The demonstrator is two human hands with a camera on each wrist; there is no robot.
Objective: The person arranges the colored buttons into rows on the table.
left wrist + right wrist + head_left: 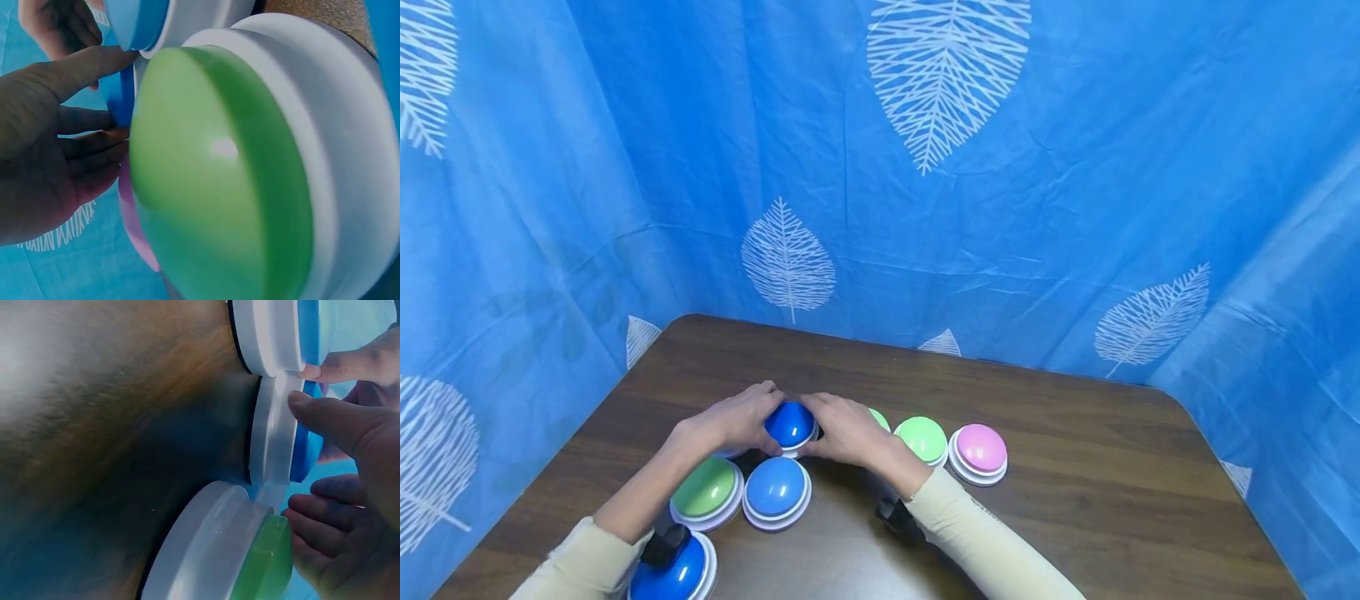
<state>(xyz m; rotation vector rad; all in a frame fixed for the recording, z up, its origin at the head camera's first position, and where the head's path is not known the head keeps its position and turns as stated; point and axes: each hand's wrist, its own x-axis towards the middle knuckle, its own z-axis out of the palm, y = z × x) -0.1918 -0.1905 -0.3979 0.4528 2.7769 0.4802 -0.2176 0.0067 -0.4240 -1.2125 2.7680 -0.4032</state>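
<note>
A dark blue dome button (790, 423) on a white round base stands between the two hands. My left hand (737, 421) grips its left side, with fingers at the far edge and the thumb at the near edge. From the right, my right hand (847, 429) holds the same button, its thumb against the white base in the right wrist view. Just in front sits a light blue button (777, 487). A green button (703, 489) lies below the left wrist and fills much of the left wrist view. The pink button (134, 231) beside it there is mostly hidden.
To the right stand a green button (922, 439), a pink button (982, 448) and another green one (878, 418), partly covered by the right hand. Another dark blue button (673, 575) is under the left forearm. Blue leaf-patterned cloth (880, 208) surrounds the wooden table (1097, 492).
</note>
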